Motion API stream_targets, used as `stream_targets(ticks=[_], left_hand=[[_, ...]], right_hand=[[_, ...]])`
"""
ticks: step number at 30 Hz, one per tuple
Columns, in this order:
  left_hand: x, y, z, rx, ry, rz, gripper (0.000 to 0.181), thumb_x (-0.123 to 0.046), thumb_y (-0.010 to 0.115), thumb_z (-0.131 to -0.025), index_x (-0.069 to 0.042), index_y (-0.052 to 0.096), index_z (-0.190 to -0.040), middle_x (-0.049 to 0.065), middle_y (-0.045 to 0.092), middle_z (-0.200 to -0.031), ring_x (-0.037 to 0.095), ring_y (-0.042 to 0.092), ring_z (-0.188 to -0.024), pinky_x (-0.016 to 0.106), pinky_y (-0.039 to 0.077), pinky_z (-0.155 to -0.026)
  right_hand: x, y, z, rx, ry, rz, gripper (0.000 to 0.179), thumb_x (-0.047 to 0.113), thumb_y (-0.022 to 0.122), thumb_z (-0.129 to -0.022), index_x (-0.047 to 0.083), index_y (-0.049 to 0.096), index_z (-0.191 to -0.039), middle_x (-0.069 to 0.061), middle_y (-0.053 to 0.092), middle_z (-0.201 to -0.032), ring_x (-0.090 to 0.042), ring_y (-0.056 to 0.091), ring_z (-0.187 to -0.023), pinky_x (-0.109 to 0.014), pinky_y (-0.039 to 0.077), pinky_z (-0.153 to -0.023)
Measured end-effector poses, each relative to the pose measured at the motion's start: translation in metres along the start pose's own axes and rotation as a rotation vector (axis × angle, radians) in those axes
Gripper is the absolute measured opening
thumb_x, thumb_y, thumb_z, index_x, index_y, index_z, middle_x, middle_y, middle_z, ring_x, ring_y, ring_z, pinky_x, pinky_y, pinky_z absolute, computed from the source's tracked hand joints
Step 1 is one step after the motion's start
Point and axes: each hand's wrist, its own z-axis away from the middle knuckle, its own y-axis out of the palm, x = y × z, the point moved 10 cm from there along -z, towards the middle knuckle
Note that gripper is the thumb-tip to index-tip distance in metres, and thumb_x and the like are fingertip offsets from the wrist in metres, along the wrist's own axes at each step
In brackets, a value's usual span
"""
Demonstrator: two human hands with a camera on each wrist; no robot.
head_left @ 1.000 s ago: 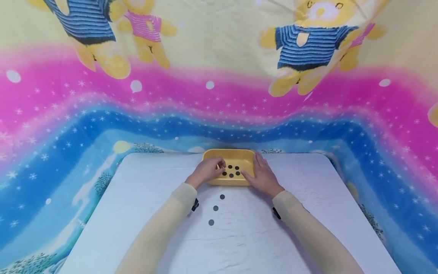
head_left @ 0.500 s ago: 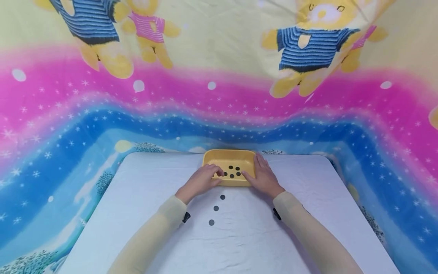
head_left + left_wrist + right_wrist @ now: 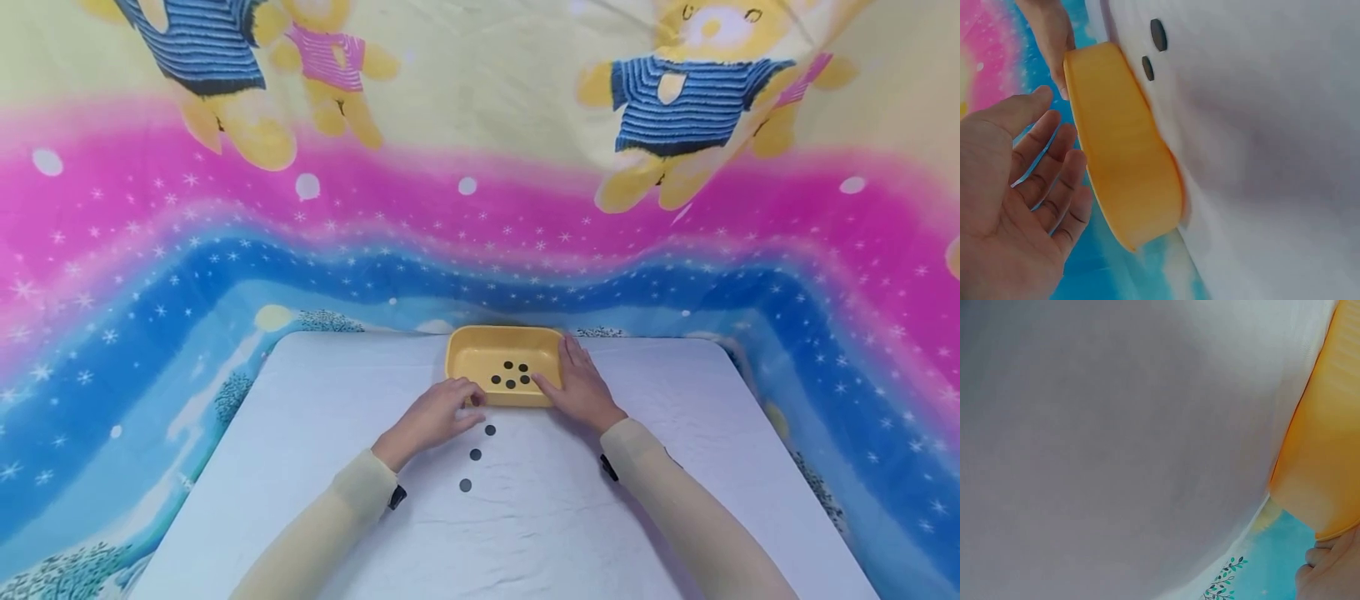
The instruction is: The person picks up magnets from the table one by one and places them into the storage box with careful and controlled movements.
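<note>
A yellow rectangular tray (image 3: 480,348) stands at the far edge of the white-covered table, with several small dark discs (image 3: 511,384) lying inside it. My right hand (image 3: 585,392) holds the tray's right end, thumb over the rim and the other fingers along the outer side. Just outside the tray's front left corner hovers my left hand (image 3: 435,417). In the left wrist view its fingers (image 3: 1054,206) are loosely bent, and nothing is between them. Three more dark discs lie in a slanting row on the cloth, the nearest disc (image 3: 491,430) close to my left thumb.
The other two loose discs are the middle disc (image 3: 476,454) and the front disc (image 3: 466,485). A printed curtain (image 3: 480,250) with bears and snowflakes hangs behind and around the white tabletop (image 3: 720,433), close behind the tray.
My left hand has come out of the tray and moved toward me, over its front left rim. My right hand stays at the tray's right end. The discs keep their places.
</note>
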Motion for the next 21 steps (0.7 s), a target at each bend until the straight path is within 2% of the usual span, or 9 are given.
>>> stream_targets(ticks=[5, 9, 16, 21], left_hand=[[0.0, 0.01, 0.007, 0.031, 0.026, -0.021, 0.022, -0.03, 0.08, -0.099, -0.022, 0.073, -0.119, -0.008, 0.071, -0.112, 0.016, 0.066, -0.106, 0.039, 0.056, -0.096], [0.001, 0.019, 0.012, 0.068, 0.023, -0.018, 0.021, -0.029, 0.08, -0.099, -0.022, 0.072, -0.117, -0.008, 0.071, -0.111, 0.015, 0.066, -0.106, 0.038, 0.056, -0.097], [0.006, 0.033, 0.019, 0.129, 0.021, -0.035, 0.024, -0.028, 0.082, -0.098, -0.017, 0.074, -0.117, -0.005, 0.071, -0.108, 0.012, 0.064, -0.102, 0.036, 0.056, -0.096], [0.013, 0.043, 0.021, 0.163, 0.017, -0.039, 0.024, -0.035, 0.082, -0.098, -0.022, 0.074, -0.116, -0.011, 0.068, -0.104, 0.007, 0.06, -0.095, 0.032, 0.055, -0.09]], right_hand=[[-0.001, 0.002, -0.001, 0.009, 0.004, 0.01, 0.107, 0.073, 0.043, -0.106, -0.005, 0.006, -0.169, -0.014, -0.008, -0.179, -0.031, -0.006, -0.167, -0.05, 0.004, -0.135], [-0.002, 0.002, -0.002, 0.012, 0.006, 0.021, 0.109, 0.076, 0.039, -0.105, -0.004, 0.004, -0.169, -0.014, -0.01, -0.18, -0.03, -0.007, -0.167, -0.05, 0.004, -0.135], [-0.002, 0.001, -0.002, 0.012, 0.011, 0.004, 0.106, 0.07, 0.046, -0.106, -0.003, 0.003, -0.169, -0.013, -0.009, -0.18, -0.029, -0.006, -0.167, -0.05, 0.004, -0.135], [0.0, 0.002, -0.002, 0.014, 0.009, 0.002, 0.105, 0.069, 0.046, -0.106, -0.004, 0.003, -0.169, -0.012, -0.009, -0.18, -0.029, -0.006, -0.167, -0.049, 0.004, -0.135]])
